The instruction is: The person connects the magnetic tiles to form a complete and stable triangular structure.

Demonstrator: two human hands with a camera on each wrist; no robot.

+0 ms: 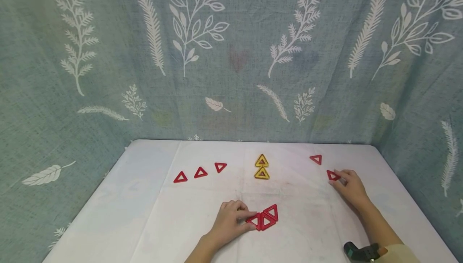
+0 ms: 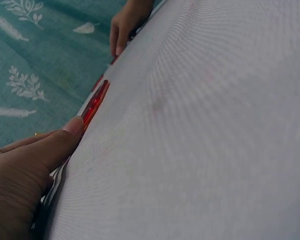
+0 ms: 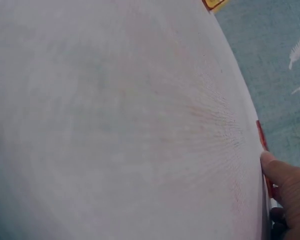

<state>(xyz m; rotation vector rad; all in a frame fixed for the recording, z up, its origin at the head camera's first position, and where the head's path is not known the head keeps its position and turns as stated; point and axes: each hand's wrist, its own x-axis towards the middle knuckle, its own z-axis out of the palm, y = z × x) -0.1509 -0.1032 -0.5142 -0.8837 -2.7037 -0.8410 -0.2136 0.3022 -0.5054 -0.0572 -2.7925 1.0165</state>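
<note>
Red plastic-looking triangles are worked by two bare hands at a white-covered table (image 1: 202, 200), where a pair of yellow triangles (image 1: 262, 167), one directly behind the other and seemingly touching, marks the centre. Nearer the person than the yellow pair, the left hand (image 1: 230, 219) has thumb and forefinger drawn nearly together, pinching the left-hand red triangle (image 1: 259, 221) of a flat cluster of three; its other fingers are bent in toward the palm. That piece lies edge to edge with the middle red triangle (image 1: 263, 219), which in turn borders the far red triangle (image 1: 276, 211) of the cluster. To the right of the yellow pair and slightly nearer the person, the right hand (image 1: 351, 186) grips a single red triangle (image 1: 328, 175) by its right-hand side, thumb and forefinger parted only by the piece; whether that triangle rests on the cloth or is lifted cannot be told. One loose red triangle (image 1: 320, 160) lies to the right of the yellow pair, a little beyond the gripped piece. Left of the yellow pair, three separate red triangles (image 1: 201, 176) form a slanting row, spaced apart. A dark wrist device (image 1: 363, 252) and a pale sleeve (image 1: 398, 253) show on the right arm, while leaf-printed teal fabric (image 1: 238, 54) hangs behind the yellow pair.
</note>
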